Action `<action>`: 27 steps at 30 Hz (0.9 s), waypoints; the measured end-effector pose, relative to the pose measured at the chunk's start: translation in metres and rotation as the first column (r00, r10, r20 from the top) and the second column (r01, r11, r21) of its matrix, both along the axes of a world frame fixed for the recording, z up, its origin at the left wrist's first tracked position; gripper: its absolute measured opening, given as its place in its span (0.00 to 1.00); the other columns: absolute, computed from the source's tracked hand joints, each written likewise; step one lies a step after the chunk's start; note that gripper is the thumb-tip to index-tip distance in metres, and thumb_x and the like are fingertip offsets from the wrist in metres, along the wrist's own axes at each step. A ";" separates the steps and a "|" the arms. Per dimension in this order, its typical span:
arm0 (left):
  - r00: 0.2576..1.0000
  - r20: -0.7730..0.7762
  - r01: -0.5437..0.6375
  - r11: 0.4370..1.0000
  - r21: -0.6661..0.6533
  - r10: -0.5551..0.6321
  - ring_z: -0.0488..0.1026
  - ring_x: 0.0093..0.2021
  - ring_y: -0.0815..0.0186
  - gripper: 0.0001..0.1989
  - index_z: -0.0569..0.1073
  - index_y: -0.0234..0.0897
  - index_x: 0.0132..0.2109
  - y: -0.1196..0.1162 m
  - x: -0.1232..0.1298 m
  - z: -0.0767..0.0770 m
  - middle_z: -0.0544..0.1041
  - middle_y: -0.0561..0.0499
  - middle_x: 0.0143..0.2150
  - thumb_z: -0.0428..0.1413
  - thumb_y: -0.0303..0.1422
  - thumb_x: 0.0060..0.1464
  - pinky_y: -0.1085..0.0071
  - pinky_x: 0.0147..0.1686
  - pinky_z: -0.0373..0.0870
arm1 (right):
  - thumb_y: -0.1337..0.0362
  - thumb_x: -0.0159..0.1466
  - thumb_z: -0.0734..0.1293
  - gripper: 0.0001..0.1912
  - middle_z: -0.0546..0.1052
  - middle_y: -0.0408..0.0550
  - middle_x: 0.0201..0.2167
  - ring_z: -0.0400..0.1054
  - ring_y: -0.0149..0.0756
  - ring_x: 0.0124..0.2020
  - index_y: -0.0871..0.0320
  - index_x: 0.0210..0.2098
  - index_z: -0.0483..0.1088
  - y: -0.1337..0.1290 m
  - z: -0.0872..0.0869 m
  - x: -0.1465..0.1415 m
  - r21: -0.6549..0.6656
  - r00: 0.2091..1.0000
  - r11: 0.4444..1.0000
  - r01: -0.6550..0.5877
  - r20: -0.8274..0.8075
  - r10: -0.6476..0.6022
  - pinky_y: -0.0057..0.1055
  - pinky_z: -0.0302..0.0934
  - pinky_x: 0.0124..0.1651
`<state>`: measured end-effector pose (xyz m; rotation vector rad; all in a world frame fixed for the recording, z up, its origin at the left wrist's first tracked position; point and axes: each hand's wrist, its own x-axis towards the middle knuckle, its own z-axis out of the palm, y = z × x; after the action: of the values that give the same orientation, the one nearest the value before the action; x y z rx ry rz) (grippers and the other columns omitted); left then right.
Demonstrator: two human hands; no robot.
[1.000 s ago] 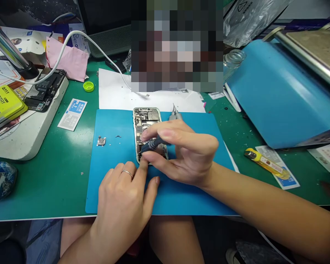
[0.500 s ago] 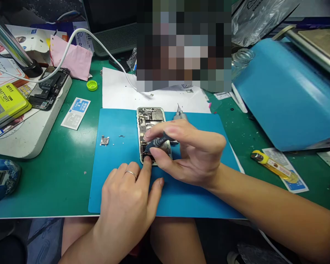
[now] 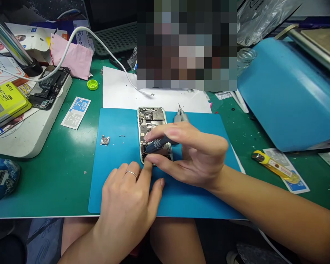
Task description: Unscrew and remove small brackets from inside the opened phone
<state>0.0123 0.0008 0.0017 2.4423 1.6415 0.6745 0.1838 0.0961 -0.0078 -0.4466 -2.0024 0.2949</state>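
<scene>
An opened phone (image 3: pixel 143 129) lies upright in my view on the blue mat (image 3: pixel 118 121), its inner parts and metal plates exposed. My right hand (image 3: pixel 198 154) holds a dark grey screwdriver (image 3: pixel 156 144) at a slant, its tip at the phone's lower left part. The right thumb tip lies by my left index fingertip. My left hand (image 3: pixel 129 194), with a ring on one finger, rests on the mat. Its index finger reaches the phone's bottom edge and its thumb is apart. Left of the phone lie a small metal part (image 3: pixel 105 140) and several tiny pieces.
Beyond the phone lie metal-tipped tools (image 3: pixel 180 115) and a white paper sheet (image 3: pixel 118 88). A yellow cutter (image 3: pixel 272 163) is at right, near a large blue pad (image 3: pixel 277 99). At left are a green cap (image 3: pixel 92 85), a printed card (image 3: pixel 76 113) and another opened phone (image 3: pixel 48 90).
My right thumb has moved down toward my left index fingertip, leaving more of the screwdriver showing. The screwdriver stays at the phone's lower left, and my left hand has barely moved.
</scene>
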 end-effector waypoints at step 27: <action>1.000 -0.015 0.006 1.000 0.002 -0.006 0.72 0.35 0.59 0.18 0.79 0.31 0.58 0.000 0.001 0.000 0.75 0.50 0.35 0.51 0.37 0.73 0.60 0.33 0.63 | 0.78 0.63 0.74 0.41 0.82 0.47 0.48 0.83 0.34 0.42 0.48 0.71 0.64 -0.001 0.004 0.002 -0.079 0.994 0.994 0.072 -0.071 -0.078 0.24 0.82 0.39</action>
<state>0.0134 0.0004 0.0018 2.4580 1.6394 0.6595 0.1853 0.0950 -0.0036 -0.5507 -1.9020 0.3375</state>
